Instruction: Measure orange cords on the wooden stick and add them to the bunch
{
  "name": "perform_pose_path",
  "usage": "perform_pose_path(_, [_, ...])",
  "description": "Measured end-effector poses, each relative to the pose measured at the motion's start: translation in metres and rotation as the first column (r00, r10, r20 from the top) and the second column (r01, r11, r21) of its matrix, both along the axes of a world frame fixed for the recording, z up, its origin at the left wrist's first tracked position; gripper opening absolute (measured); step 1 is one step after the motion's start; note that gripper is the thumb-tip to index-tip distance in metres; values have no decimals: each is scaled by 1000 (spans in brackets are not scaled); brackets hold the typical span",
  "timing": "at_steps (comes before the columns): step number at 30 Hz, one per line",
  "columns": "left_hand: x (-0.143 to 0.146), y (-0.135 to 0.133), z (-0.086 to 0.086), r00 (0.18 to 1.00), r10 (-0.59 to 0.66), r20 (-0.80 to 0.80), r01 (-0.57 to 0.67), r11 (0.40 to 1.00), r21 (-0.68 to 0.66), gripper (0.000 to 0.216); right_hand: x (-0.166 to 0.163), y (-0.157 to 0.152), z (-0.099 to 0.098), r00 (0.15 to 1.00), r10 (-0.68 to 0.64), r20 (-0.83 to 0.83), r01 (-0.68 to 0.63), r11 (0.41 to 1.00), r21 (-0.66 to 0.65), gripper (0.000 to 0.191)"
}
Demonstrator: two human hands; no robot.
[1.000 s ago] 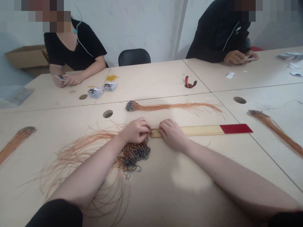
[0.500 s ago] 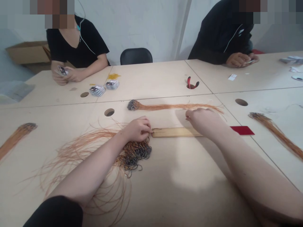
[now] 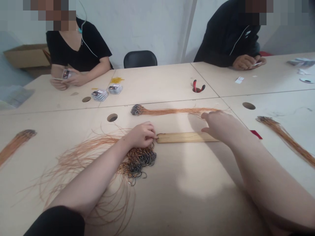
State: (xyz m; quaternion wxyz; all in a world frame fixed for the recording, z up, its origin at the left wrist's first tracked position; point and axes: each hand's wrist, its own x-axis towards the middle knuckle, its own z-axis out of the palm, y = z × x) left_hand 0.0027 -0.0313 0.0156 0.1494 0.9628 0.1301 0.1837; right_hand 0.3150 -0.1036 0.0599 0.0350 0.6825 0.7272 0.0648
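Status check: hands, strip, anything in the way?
Left hand pinched at left end of wooden strip. Right hand open over strip, hiding part of it. Strip flat on table. Hook pile beside left hand, off strip.

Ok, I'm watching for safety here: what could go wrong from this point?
The heaped hooks lie right beside the left hand, so a slip might prick it. The loose orange lines cross one another on both sides of the left forearm, and could tangle or snag if it shifts.
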Motion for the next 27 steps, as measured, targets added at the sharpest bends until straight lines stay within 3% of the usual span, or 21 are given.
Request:
perform_pose_path(4, [0,0,1,1000,6,10,-6,1000,-12,28,-38,-5,4,965,239,-108,-227,967,114,23])
perform_pose_path(7, [0,0,2,1000,4,3,-4,1000,-8,25,-71,-8,-4,845,489,-217,-444,867,226,27])
perform_pose_path(10, [1,-1,4,1000,7,-13,-7,1000,10,22,-92,-10,-23,746,633,-207,-587,772,244,37])
perform_pose_path(13, [1,-3,5,1000,18,-26,-17,999,31,23,-99,-8,-44,710,675,-203,-631,737,243,34])
perform_pose_path(16, [2,-3,5,999,20,-29,-19,999,44,25,-97,-6,-56,708,664,-241,-610,747,265,35])
perform_pose_path(27, [2,-3,2,1000,16,3,-17,999,49,24,-93,-3,-60,717,623,-314,-568,782,254,35])
